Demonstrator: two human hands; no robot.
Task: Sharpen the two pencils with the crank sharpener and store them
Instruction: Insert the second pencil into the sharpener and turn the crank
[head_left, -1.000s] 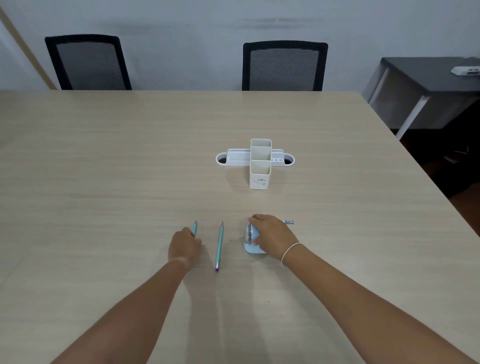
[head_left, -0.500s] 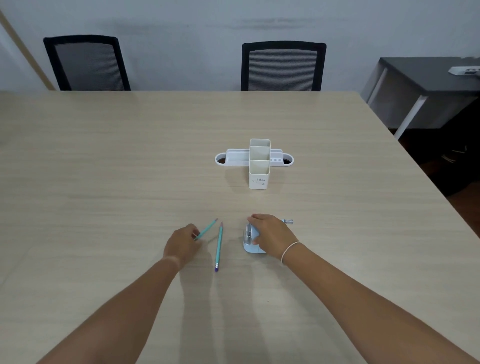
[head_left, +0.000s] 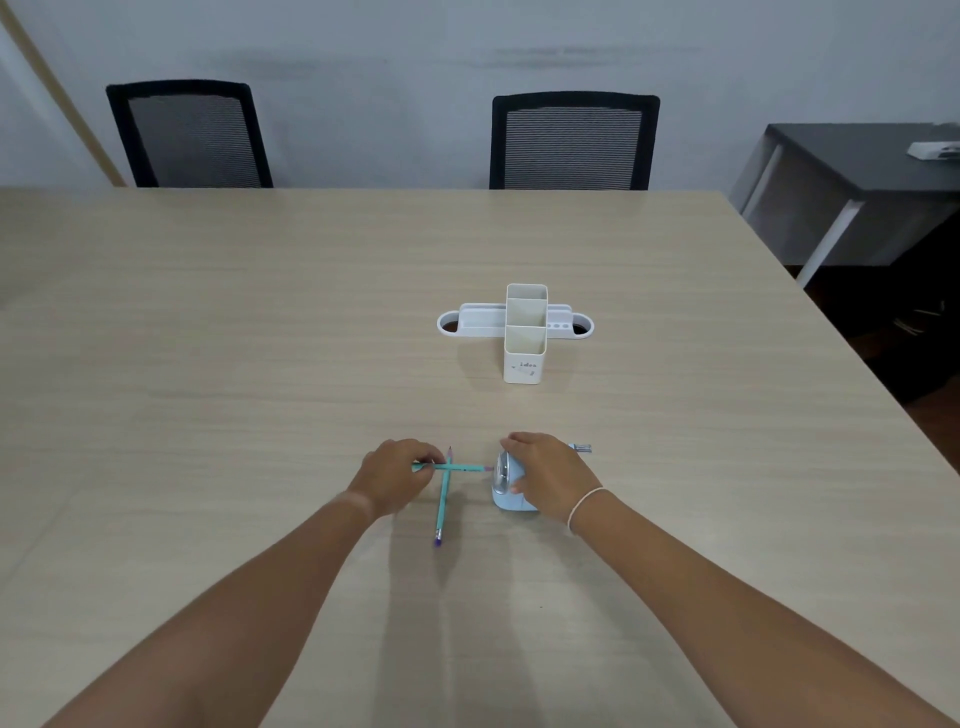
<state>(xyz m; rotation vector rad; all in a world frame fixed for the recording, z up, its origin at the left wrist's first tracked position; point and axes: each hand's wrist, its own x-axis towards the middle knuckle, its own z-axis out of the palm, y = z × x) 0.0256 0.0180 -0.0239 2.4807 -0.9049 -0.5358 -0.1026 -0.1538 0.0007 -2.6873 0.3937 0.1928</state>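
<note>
A person's left hand (head_left: 396, 475) pinches a teal pencil (head_left: 464, 467) level, its end at the front of the blue crank sharpener (head_left: 508, 486), which the right hand (head_left: 550, 478) grips. A second pencil (head_left: 443, 501) lies on the table (head_left: 208, 364) just left of the sharpener; the white desk organizer (head_left: 524, 332) stands beyond it

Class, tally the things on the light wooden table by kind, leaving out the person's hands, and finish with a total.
Teal pencils: 2, one held in the left hand at, one lying on the table at
Light blue crank sharpeners: 1, under the right hand
White desk organisers: 1
Total: 4
</note>
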